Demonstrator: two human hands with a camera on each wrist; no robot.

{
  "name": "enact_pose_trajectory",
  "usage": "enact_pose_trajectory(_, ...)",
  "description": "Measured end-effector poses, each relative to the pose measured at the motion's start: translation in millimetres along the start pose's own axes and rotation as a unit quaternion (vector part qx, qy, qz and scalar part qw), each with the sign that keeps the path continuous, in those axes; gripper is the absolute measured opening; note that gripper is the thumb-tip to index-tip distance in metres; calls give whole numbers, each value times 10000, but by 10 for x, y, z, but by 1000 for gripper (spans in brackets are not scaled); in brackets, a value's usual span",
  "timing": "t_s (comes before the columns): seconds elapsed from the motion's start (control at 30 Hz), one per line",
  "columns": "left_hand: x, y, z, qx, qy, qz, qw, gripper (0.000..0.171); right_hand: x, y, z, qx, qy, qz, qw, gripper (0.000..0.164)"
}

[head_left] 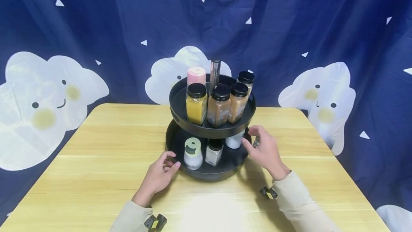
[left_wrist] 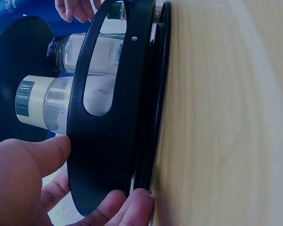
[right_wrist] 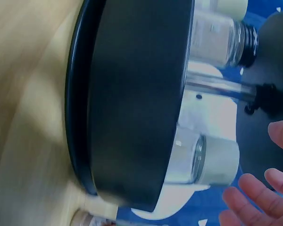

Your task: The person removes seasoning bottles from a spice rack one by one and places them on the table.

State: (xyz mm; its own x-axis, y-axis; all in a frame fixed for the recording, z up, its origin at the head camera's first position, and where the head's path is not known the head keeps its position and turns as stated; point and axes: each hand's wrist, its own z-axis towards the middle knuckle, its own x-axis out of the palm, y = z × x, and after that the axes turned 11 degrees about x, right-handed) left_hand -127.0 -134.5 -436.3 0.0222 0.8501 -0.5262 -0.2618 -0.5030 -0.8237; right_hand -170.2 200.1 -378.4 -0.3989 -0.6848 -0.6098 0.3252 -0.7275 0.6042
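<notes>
A black two-tier rack (head_left: 210,177) stands on the table. My left hand (head_left: 159,174) holds its lower tray at the left front rim, thumb at the upper edge and fingers along the outer side. My right hand (head_left: 265,150) is beside the right rim with fingers loosely bent and nothing in them. On the lower tray are a green-lidded shaker (head_left: 193,156), a small black-capped jar (head_left: 214,153) and a partly hidden white jar (head_left: 234,141). The upper tray bears a yellow spice jar (head_left: 196,108), brown spice jars (head_left: 219,109) and a pink-capped bottle (head_left: 196,75).
Just behind my right hand a small jar (head_left: 256,141) stands on the table (head_left: 106,160), mostly hidden. A metal post (head_left: 215,72) rises through the upper tray. A dark blue curtain (head_left: 273,17) with cloud prints hangs behind the table.
</notes>
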Motion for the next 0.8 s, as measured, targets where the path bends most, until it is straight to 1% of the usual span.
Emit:
enact_pose_trajectory(0.23, -8, -14, -6, -9, 19, -12, 10000, 28, 83, 145, -59, 80, 399, 248, 9989, 33)
enact_pose_trajectory(0.47, -5, -21, -6, -51, 34, -14, 10000, 28, 185, 247, -122, 47, 634, 260, 9976, 30)
enact_pose_trajectory(0.6, -8, -26, -8, -41, 14, -21, 10000, 29, 248, 282, -144, -70, 732, 311, 9968, 31)
enact_pose_trajectory(0.67, -10, -27, -9, -29, 4, -17, 10000, 29, 275, 299, -155, -158, 822, 419, 9956, 31)
enact_pose_trajectory(0.8, -10, -22, -7, -14, 3, -12, 10000, 29, 327, 326, -179, -254, 973, 405, 9941, 33)
